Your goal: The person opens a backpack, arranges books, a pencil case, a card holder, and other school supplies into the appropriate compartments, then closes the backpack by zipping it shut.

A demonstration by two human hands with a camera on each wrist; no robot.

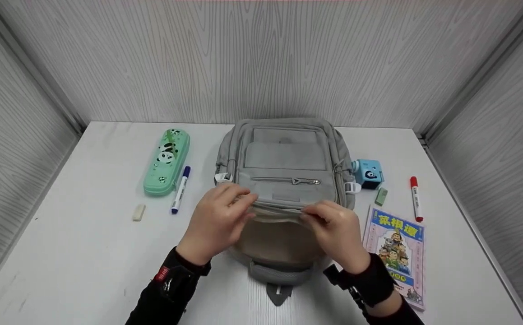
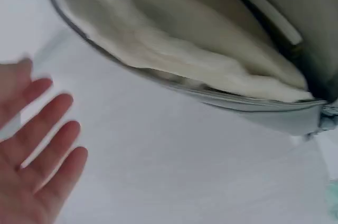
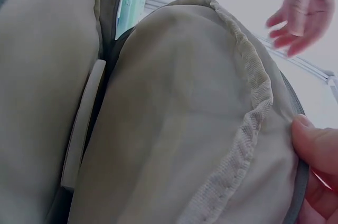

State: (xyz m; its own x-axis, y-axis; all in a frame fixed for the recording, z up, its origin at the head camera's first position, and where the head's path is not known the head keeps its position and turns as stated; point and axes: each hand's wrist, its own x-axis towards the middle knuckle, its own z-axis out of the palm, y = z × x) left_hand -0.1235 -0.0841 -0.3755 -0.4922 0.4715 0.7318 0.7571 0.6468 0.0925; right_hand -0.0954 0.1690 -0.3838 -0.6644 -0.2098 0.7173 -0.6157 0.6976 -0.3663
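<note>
The bag point(image 1: 284, 155) lies at mid-table, front panel up, its grey mesh-textured handle point(image 1: 280, 273) toward the person. The shell is matte grey fabric with stitched rectangular panels, a short front zip point(image 1: 284, 180) and a white plastic buckle point(image 1: 352, 187) on the right flank. The main opening faces the person and bows into a wide arc.

Right hand point(image 1: 340, 232): thumb and fingers pinch the dark zip-tape edge of the bag in a narrow grip. Left hand point(image 2: 45, 152): fingers extended and spread, grip wide, holding nothing; the wrist views place it just beside the opening, apart from the fabric.

The lining point(image 3: 174, 97) is smooth beige cloth, softly creased. A ribbed woven binding point(image 3: 253, 92) runs along its seam in a puckered curve. A pale, straight-edged strip point(image 3: 84, 123) stands in the dark gap beside the lining; its material cannot be determined.

Left of the bag on the smooth white table point(image 1: 85, 234): a rounded, oblong mint case point(image 1: 166, 162) with panda prints, a cylindrical blue-capped marker point(image 1: 180, 189) and a cream block point(image 1: 138, 212). Right of the bag: a blue, box-shaped unit point(image 1: 370, 174), a small green block point(image 1: 381, 197), a red-capped marker point(image 1: 416, 198) and a flat rectangular book point(image 1: 396, 253) with an illustrated cover. The surrounding panels point(image 1: 243, 58) carry a grey wood-grain pattern.
</note>
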